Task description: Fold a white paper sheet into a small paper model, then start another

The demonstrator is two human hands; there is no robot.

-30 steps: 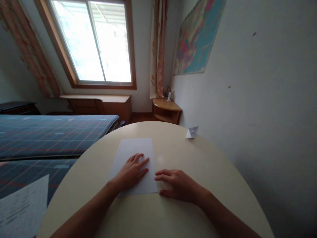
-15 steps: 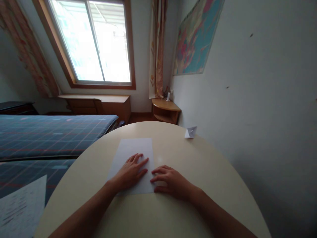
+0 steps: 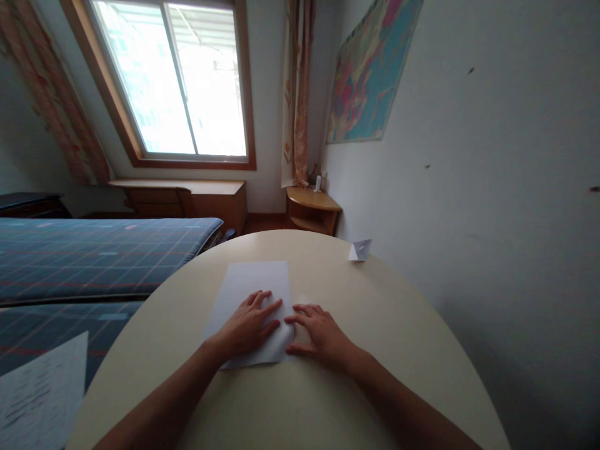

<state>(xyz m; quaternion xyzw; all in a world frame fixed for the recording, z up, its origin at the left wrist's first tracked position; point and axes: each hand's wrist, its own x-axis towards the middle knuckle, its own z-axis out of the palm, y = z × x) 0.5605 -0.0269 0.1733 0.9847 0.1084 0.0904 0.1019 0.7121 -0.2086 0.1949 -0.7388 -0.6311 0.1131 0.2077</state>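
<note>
At the far left of the frame, a patterned curtain (image 3: 60,106) hangs in the upper corner, and a sheet with dark markings (image 3: 47,394) shows in the lower corner, its writing too blurred to read. Between them, at mid-height, lies a blue plaid mattress (image 3: 94,256). Farther right, a bright window (image 3: 173,81) in a wooden frame fills the upper left, above a wooden desk (image 3: 215,186).

Just left of centre, the left hand (image 3: 248,322) rests palm down on a blank white sheet (image 3: 255,275), its fingers spread wide. The sheet lies flat on the round, cream-coloured bench (image 3: 262,412), which fills the lower middle of the frame.

Right of it, a second curtain (image 3: 297,94) hangs at upper centre, beside a corner shelf (image 3: 313,199). Below, the right hand (image 3: 323,331) is at the sheet's right edge, its thumb apart from the other fingers and nothing gripped; whether the fingertips press on the paper, I cannot tell.

Farther right, a small folded paper piece (image 3: 360,250) stands near the bench's far edge. Above it, a colourful map (image 3: 370,81) hangs on the pale wall (image 3: 492,125).
</note>
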